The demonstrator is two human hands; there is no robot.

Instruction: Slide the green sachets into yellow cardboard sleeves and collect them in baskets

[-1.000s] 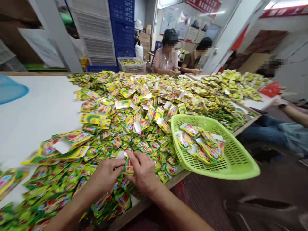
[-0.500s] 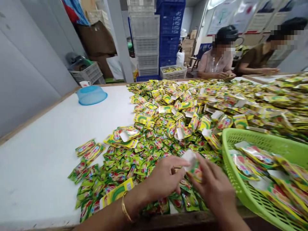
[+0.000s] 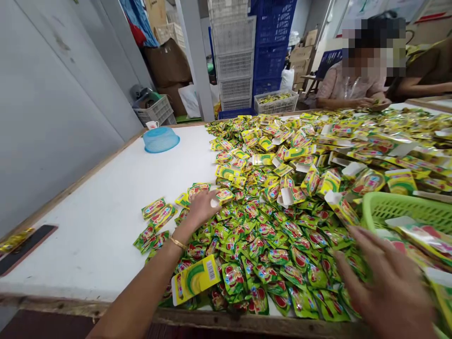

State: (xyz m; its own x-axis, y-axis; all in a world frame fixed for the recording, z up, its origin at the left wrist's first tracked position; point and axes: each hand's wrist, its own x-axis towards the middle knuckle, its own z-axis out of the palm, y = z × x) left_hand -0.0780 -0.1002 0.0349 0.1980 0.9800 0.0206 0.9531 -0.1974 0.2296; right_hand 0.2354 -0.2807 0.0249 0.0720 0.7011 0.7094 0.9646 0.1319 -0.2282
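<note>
My left hand (image 3: 203,207) reaches over the heap, its fingers closed on a small yellow box (image 3: 223,195) with a white end. My right hand (image 3: 384,278), slightly blurred, is spread with nothing in it, beside the green basket (image 3: 370,209) that holds flat yellow boxes. Green sachets (image 3: 278,256) with red fruit prints cover the near part of the white table (image 3: 116,207). Nearer the front edge lies a yellow box with a barcode (image 3: 196,280). Behind the sachets is a wide pile of yellow boxes (image 3: 263,159), some with open white flaps.
A blue mesh basket (image 3: 161,141) and a cup (image 3: 152,125) stand at the table's far left corner. A dark phone-like slab (image 3: 26,249) lies at the left edge. Stacked crates (image 3: 236,61) rise behind. A person (image 3: 349,87) sits across the table, another at the far right.
My left hand has moved away from my right, onto a box in the heap. My right hand has let go of its box and moved right, opening. The view has turned left.
</note>
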